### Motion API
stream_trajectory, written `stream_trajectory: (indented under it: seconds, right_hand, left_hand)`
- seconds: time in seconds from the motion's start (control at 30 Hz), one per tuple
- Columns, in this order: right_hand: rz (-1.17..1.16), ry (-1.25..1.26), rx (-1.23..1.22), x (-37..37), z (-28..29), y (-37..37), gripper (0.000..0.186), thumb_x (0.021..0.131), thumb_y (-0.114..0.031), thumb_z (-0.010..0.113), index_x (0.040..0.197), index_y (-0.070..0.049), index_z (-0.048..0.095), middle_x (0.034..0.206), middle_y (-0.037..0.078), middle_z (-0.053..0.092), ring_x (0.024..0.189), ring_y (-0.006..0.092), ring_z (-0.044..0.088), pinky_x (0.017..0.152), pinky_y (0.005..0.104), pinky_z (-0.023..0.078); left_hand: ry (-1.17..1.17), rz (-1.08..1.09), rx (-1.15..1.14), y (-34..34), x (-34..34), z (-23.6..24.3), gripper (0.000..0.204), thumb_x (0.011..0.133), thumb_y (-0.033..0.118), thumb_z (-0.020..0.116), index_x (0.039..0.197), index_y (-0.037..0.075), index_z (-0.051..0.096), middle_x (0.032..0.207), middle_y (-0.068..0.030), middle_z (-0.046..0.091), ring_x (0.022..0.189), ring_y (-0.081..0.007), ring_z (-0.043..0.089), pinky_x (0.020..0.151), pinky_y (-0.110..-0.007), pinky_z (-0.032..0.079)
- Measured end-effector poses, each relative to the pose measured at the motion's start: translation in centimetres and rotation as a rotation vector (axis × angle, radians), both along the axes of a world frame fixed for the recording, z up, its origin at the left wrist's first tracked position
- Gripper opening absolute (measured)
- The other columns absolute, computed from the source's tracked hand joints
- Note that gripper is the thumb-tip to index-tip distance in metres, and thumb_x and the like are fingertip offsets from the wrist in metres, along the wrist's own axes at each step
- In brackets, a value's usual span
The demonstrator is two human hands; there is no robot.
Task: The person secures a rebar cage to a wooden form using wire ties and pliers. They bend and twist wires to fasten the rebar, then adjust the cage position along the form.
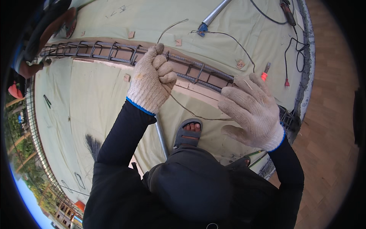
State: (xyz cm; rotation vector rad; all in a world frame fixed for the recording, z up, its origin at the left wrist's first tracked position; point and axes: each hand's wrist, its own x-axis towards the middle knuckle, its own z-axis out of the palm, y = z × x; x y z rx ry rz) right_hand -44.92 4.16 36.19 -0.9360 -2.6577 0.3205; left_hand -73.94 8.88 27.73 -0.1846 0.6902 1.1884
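Note:
A knit work glove with a blue cuff covers my left hand (150, 78), its fingers closed around a thin metal wire (190, 113). One end of the wire sticks up past my fingertips, while another stretch sags across toward my gloved right hand (251, 110). That hand is open, fingers extended and thumb apart; the wire passes out of sight at its palm. A further thin wire strand (232, 39) curves down to its fingertips. Below both hands runs a long rebar cage (95, 49) with stirrups, partly covered by my gloves.
A metal pole with a blue fitting (203, 28), a corded power tool (288, 13) and an orange-marked tool (264, 74) lie beyond the cage. At upper left is another person's hand (46, 63). My sandaled foot (189, 133) stands on pale sheeting, with dark bristles (92, 145) to the left.

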Motion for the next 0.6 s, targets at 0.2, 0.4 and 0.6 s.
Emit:
stream_trajectory:
  seconds: [0.2, 0.4, 0.6]
  right_hand:
    - [-0.353, -0.313, -0.307, 5.8, -2.7, -2.1, 0.021, 0.079, -0.024, 0.084, 0.082, -0.007, 0.072, 0.079, 0.01, 0.068, 0.079, 0.0323, 0.069, 0.081, 0.0472, 0.056]
    - [-0.717, 0.122, -0.864, 5.5, -7.0, -11.3, 0.025, 0.1, -0.018, 0.06, 0.086, -0.001, 0.071, 0.077, 0.018, 0.067, 0.07, 0.0344, 0.066, 0.065, 0.0392, 0.051]
    - [-0.863, 0.222, -1.22, 7.9, -8.3, -16.6, 0.029, 0.101, -0.023, 0.054, 0.1, -0.001, 0.073, 0.091, 0.02, 0.072, 0.086, 0.0359, 0.071, 0.079, 0.0411, 0.054]
  left_hand:
    - [0.08, 0.086, -0.108, 2.4, 0.4, -1.7, 0.045, 0.117, 0.028, 0.038, 0.074, 0.015, 0.037, 0.06, 0.005, 0.018, 0.05, -0.0117, 0.02, 0.049, -0.028, 0.028]
    - [-0.116, 0.232, -0.026, 4.5, 2.7, -3.9, 0.057, 0.117, 0.033, 0.038, 0.064, 0.016, 0.025, 0.058, 0.0036, 0.013, 0.052, -0.015, 0.019, 0.054, -0.031, 0.03]
    - [0.204, 0.273, 0.132, 5.0, 8.5, -4.2, 0.025, 0.111, 0.028, 0.058, 0.124, 0.008, 0.053, 0.067, 0.0029, 0.025, 0.055, -0.0103, 0.024, 0.055, -0.027, 0.028]
